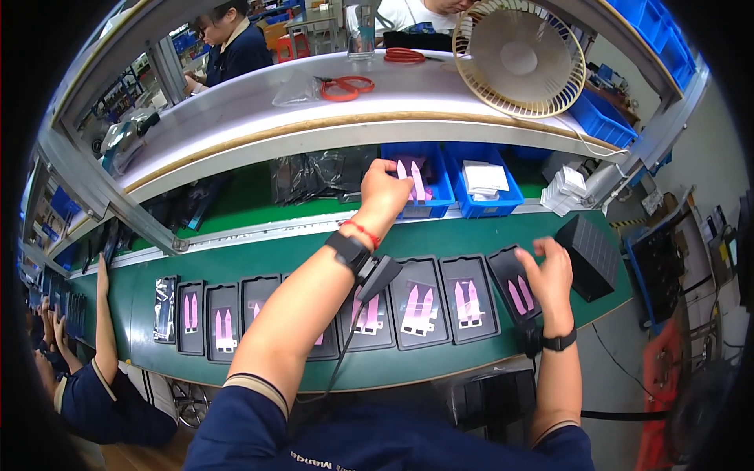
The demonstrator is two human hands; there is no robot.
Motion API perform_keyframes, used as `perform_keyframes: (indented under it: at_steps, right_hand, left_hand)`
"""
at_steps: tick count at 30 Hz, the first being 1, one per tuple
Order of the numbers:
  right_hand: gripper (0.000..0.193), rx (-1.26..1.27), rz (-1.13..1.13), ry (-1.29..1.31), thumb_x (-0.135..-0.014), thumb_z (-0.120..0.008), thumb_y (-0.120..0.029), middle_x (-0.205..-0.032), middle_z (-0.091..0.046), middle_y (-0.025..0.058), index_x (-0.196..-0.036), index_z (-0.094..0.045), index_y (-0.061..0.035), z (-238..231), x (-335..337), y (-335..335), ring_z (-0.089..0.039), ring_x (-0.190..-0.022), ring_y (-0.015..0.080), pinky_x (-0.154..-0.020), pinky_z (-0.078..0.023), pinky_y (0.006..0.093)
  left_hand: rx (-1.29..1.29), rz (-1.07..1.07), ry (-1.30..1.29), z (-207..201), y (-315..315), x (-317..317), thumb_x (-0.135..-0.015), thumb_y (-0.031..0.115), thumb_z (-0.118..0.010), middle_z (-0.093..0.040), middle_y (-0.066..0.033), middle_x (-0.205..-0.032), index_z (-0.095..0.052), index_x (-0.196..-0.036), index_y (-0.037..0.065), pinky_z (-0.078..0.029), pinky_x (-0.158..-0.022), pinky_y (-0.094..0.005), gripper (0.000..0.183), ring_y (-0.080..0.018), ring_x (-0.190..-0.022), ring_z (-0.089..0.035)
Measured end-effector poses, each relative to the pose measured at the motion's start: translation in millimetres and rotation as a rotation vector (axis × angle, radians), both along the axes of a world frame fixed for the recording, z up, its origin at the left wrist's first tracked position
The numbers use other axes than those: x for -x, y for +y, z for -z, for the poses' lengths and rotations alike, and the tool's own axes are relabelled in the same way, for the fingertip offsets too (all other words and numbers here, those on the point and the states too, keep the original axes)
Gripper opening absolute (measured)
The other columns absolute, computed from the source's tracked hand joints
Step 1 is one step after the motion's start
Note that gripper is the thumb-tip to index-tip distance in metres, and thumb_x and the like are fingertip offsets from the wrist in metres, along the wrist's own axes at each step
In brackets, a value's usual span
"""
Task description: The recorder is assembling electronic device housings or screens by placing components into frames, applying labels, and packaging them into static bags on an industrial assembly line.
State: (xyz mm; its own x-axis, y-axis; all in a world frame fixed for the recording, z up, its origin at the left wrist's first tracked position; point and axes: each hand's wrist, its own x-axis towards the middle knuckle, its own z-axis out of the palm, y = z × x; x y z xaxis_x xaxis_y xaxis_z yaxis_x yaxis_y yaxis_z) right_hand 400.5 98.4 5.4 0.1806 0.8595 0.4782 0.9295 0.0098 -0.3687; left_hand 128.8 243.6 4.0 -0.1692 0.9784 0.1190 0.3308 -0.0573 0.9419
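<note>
My left hand [385, 191] reaches over a blue bin [428, 206] under the shelf. Its fingers are closed on a pair of pink pointed strips [416, 179]. More pink pieces lie in that bin. My right hand [552, 275], slightly blurred, hovers by the rightmost black tray [503, 271] with thumb and fingers apart and nothing seen in them. Two pink strips [520, 296] lie in that tray. To its left runs a row of black trays; one tray [481, 328] holds pink strips with white tabs. My left forearm hides part of the row.
A stack of black trays [591, 255] stands at the bench's right end. Another blue bin [491, 208] holds white cards. On the shelf are a fan [518, 59] and red-handled scissors [347, 88]. A co-worker's arm [104, 322] rests on the bench at left.
</note>
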Motion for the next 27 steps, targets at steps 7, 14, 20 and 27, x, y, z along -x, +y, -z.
perform_keyframes:
  at_steps: [7,14,20,27]
  right_hand:
    - [0.089,0.145,0.113,0.105,-0.065,-0.075,-0.052,-0.119,-0.054,0.0268,-0.125,-0.044,0.0052,-23.1,28.7,145.8,-0.056,-0.108,0.0381,-0.090,-0.046,0.0426]
    - [0.081,0.325,0.025,0.441,-0.058,-0.084,-0.027,-0.116,-0.057,0.0274,-0.121,-0.049,0.0094,-16.2,16.3,189.8,-0.058,-0.108,0.0340,-0.091,-0.046,0.0357]
    - [0.066,0.055,-0.033,0.879,-0.066,-0.079,-0.006,-0.105,-0.061,0.0228,-0.120,-0.046,0.0105,-7.4,-6.8,172.0,-0.064,-0.090,0.0222,-0.075,-0.053,0.0320]
    - [0.045,0.175,-0.704,1.189,-0.078,-0.065,0.007,-0.098,-0.064,0.0109,-0.119,-0.047,0.0034,-18.7,121.5,46.7,-0.063,-0.086,0.0149,-0.076,-0.051,0.0244]
  left_hand:
    - [0.097,-0.060,0.327,10.3,39.2,-38.2,-0.071,0.014,-0.068,-0.062,-0.0273,-0.100,-0.042,-0.121,-0.005,-0.050,-0.082,-0.0395,0.060,-0.0395,-0.098,-0.061]
    - [0.014,0.118,0.370,7.1,31.1,-34.8,-0.070,0.017,-0.072,-0.052,-0.0299,-0.115,-0.038,-0.124,-0.004,-0.044,-0.093,-0.0402,0.067,-0.0405,-0.110,-0.052]
    - [-0.439,0.084,0.225,3.7,-16.1,-26.0,-0.078,0.014,-0.068,-0.055,-0.0164,-0.108,-0.047,-0.121,0.002,-0.044,-0.089,-0.0362,0.049,-0.0271,-0.102,-0.054]
    - [0.453,0.648,-1.037,3.6,-116.2,-7.8,-0.088,0.012,-0.060,-0.054,-0.0112,-0.120,-0.047,-0.126,0.005,-0.047,-0.091,-0.0405,0.040,-0.0214,-0.110,-0.054]
